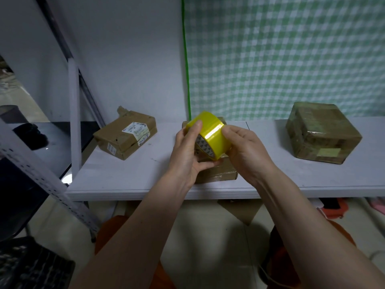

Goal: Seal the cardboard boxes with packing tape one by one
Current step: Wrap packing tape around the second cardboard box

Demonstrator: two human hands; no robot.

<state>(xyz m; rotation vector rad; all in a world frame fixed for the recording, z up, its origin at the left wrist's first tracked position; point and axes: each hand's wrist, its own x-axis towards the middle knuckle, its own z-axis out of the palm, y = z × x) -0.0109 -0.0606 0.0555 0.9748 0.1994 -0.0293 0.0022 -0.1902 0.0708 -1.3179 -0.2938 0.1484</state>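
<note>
Evidently the step in hand is finding the free end of the tape before any strip goes down. The left hand grips the yellow packing tape roll from its near side, thumb on the upper rim, while the right hand pinches at the roll's outer band, fingertips on the glossy face. The roll is raised between both hands, directly above a small cardboard box that lies on the white surface just beneath them. Next, I judge, the end must be peeled loose and drawn onto that box's seam. A labelled flat box lies well beyond the left hand; a taped cube-shaped box sits far out past the right hand.
</note>
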